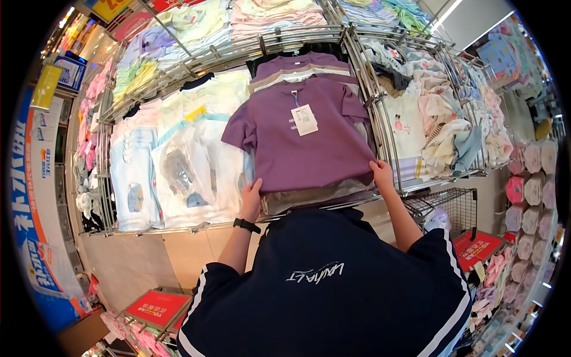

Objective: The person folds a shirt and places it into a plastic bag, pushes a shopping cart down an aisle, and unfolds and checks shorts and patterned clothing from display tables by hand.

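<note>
In the head view, the left hand (252,199) and right hand (382,174) each appear to pinch a lower corner of the purple T-shirt (309,146), spread atop stacked shirts (291,205) on the metal rack (193,230). Uneven tension could skew its hem or drag the stack; the stiff, rectangular price tag (304,120) could snag. The knit looks soft and matte, the rails glossy and tubular.

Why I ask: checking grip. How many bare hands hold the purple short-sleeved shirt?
2: left hand at the lower left of the shirt, right hand at its lower right.
</note>
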The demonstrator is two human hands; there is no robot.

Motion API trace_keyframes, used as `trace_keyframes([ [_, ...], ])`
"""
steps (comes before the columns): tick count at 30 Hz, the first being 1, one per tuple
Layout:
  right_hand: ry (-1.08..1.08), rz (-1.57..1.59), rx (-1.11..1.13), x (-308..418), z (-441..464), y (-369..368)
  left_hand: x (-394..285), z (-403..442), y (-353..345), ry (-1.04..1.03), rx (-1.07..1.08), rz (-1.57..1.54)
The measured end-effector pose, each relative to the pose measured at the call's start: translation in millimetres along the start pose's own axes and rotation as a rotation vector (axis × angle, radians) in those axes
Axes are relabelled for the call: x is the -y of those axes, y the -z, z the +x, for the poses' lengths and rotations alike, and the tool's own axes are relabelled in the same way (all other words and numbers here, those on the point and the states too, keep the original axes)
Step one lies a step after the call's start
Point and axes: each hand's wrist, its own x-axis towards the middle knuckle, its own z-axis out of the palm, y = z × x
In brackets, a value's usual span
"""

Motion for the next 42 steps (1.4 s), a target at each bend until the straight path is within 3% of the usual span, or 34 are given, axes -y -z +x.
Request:
trace_keyframes([
  [2,0.064,-0.038,-0.058,-7.8,-4.4,0.1,-0.9,-3.7,5.9,-0.021,0.044,-0.033],
  [8,0.123,-0.446,-0.151,6.8,-25.3,1.7,11.8,-8.2,19.1,0.379,0.156,0.158],
  [11,0.104,-0.584,-0.134,10.5,-27.0,-2.1,18.3,-3.7,18.1,0.423,0.244,0.2],
  [17,0.047,-0.732,-0.045,14.2,-23.7,-12.8,32.8,5.7,21.0,0.403,0.205,0.195],
  [20,0.057,-0.824,-0.002,1.2,-7.0,-14.3,36.9,11.9,27.8,0.173,0.25,-0.015],
  [23,0.082,-0.936,-0.023,6.3,-6.6,-16.4,47.6,30.9,46.2,0.215,0.286,-0.118],
  [26,0.065,-0.984,0.05,-6.5,-6.4,-19.9,35.5,17.0,29.8,0.217,0.149,0.678],
  [27,0.056,-0.994,0.058,-0.9,-9.5,-21.0,36.1,13.9,30.4,0.181,0.163,0.758],
  [30,0.029,-0.984,0.013,10.6,-12.4,-23.8,34.3,7.0,25.4,0.257,0.105,0.451],
  [33,0.034,-0.971,0.007,2.8,-5.6,-23.3,50.7,24.2,44.8,0.241,0.185,0.522],
  [35,0.054,-1.011,0.052,-31.6,0.9,-20.4,51.8,25.3,49.6,0.213,0.204,0.735],
  [39,0.082,-0.989,0.039,-32.0,-8.1,-17.2,45.2,19.8,41.8,0.123,0.233,0.899],
  [42,0.141,-0.956,-0.037,-5.6,-19.9,-23.1,28.3,8.5,23.9,0.184,0.209,0.962],
])
